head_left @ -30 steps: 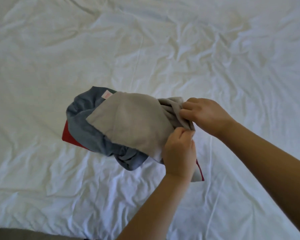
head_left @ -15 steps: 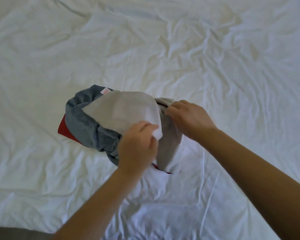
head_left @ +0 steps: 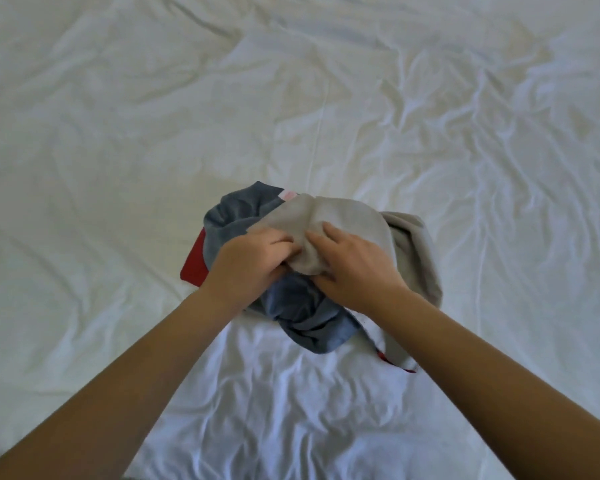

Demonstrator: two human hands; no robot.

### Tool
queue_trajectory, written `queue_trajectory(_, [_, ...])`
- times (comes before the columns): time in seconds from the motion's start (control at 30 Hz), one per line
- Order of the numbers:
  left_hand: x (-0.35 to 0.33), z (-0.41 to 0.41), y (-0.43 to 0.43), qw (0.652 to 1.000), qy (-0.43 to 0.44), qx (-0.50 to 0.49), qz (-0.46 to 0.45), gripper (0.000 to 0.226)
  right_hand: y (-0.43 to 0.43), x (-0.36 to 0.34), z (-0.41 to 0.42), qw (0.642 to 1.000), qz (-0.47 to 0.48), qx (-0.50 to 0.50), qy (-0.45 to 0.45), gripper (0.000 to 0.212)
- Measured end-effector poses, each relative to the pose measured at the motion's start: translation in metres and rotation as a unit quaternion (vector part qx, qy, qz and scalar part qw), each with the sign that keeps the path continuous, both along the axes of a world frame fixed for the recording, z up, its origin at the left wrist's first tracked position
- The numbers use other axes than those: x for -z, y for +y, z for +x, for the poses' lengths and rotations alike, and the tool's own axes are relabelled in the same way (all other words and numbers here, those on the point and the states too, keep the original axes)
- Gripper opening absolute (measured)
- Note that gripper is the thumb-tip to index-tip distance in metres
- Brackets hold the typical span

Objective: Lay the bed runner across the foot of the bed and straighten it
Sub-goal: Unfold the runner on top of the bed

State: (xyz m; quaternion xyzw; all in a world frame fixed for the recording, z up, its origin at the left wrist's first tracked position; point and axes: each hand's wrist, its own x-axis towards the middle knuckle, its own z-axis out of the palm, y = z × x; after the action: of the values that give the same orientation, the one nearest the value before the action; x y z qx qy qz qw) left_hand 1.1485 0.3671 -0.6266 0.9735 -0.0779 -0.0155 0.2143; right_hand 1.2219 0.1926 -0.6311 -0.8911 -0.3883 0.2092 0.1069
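Grey, blue and red, the bunched bed runner [head_left: 343, 220] lies on the white sheet [head_left: 118, 133]; left hand [head_left: 250, 261] and right hand [head_left: 357, 268] both clutch its grey fold; its pale pink label [head_left: 288, 195] is unreadable

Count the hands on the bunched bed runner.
2: the left hand grips the beige top of the bed runner; the right hand pinches it right beside. None hidden.

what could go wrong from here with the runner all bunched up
The left hand and right hand grip one beige fold of the bunched bed runner, close together, so pulling may just tighten the tangle with the blue and red layers. Dragging it could crease the wrinkled white sheet further.
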Motion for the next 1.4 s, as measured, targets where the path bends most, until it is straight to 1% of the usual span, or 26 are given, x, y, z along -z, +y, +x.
queue_trajectory(0.07, [-0.001,0.007,0.010,0.998,0.003,0.041,-0.038,0.030,-0.003,-0.007,0.006,0.999,0.038,0.021,0.004,0.036])
queue_trajectory(0.1, [-0.002,0.013,0.015,0.998,0.005,0.045,-0.049,0.034,-0.006,-0.011,0.010,0.998,0.050,0.040,-0.001,0.028])
queue_trajectory(0.17, [-0.006,0.026,0.023,0.998,-0.006,0.032,-0.053,0.038,-0.008,-0.017,0.018,0.996,0.048,0.075,-0.007,0.022])
queue_trajectory(0.2, [-0.009,0.034,0.026,0.998,-0.016,0.029,-0.051,0.038,-0.007,-0.019,0.022,0.995,0.040,0.087,-0.012,0.021])
queue_trajectory(0.23, [-0.012,0.043,0.028,0.998,-0.028,0.030,-0.047,0.033,-0.006,-0.021,0.027,0.994,0.032,0.098,-0.019,0.019])
queue_trajectory(0.3, [-0.018,0.062,0.029,0.997,-0.048,0.044,-0.038,0.017,-0.005,-0.025,0.040,0.991,0.029,0.126,-0.036,0.020])
queue_trajectory(0.33, [-0.020,0.073,0.028,0.997,-0.043,0.051,-0.035,0.016,-0.006,-0.026,0.047,0.988,0.040,0.144,-0.046,0.023])
queue_trajectory(0.4, [-0.023,0.093,0.024,0.997,-0.032,0.062,-0.029,0.018,-0.010,-0.027,0.061,0.980,0.054,0.180,-0.071,0.026])
queue_trajectory(0.5, [-0.021,0.124,0.012,0.997,-0.044,0.058,-0.028,0.022,-0.019,-0.023,0.087,0.970,0.019,0.228,-0.082,0.018])
queue_trajectory(0.6, [-0.010,0.153,-0.003,0.998,-0.038,0.045,-0.011,0.026,-0.033,-0.018,0.111,0.959,0.004,0.271,-0.085,0.020])
queue_trajectory(0.67, [0.001,0.169,-0.013,0.999,-0.021,0.042,0.005,0.026,-0.043,-0.011,0.125,0.954,-0.017,0.287,-0.080,0.022])
queue_trajectory(0.77, [0.016,0.185,-0.031,0.998,0.006,0.041,0.037,0.023,-0.047,0.004,0.140,0.950,-0.086,0.296,-0.055,0.022])
queue_trajectory(0.87, [0.026,0.194,-0.040,0.998,0.012,0.019,0.058,0.021,-0.044,0.017,0.145,0.943,-0.111,0.312,-0.035,0.019])
queue_trajectory(0.93, [0.027,0.194,-0.040,0.997,0.014,0.012,0.070,0.022,-0.042,0.020,0.146,0.942,-0.104,0.319,-0.028,0.018])
queue_trajectory(1.0, [0.024,0.192,-0.037,0.997,0.012,0.012,0.080,0.023,-0.042,0.016,0.144,0.938,-0.072,0.339,-0.021,0.019])
queue_trajectory(1.07, [0.014,0.188,-0.032,0.996,0.009,0.017,0.087,0.024,-0.042,0.008,0.139,0.934,-0.039,0.356,-0.013,0.026])
queue_trajectory(1.13, [0.000,0.180,-0.029,0.997,0.000,0.016,0.080,0.024,-0.044,-0.004,0.132,0.939,-0.011,0.343,-0.018,0.041])
queue_trajectory(1.2, [-0.015,0.165,-0.028,0.998,-0.031,0.009,0.058,0.025,-0.044,-0.018,0.120,0.951,0.036,0.303,-0.053,0.049])
queue_trajectory(1.3, [-0.028,0.124,-0.027,0.996,-0.089,-0.018,0.001,0.022,-0.041,-0.038,0.083,0.960,0.130,0.227,-0.100,0.038])
queue_trajectory(1.37, [-0.026,0.088,-0.026,0.996,-0.082,-0.022,-0.035,0.026,-0.040,-0.040,0.051,0.971,0.138,0.175,-0.092,0.032])
queue_trajectory(1.4, [-0.021,0.069,-0.027,0.997,-0.063,-0.016,-0.044,0.031,-0.041,-0.037,0.035,0.978,0.120,0.156,-0.065,0.035])
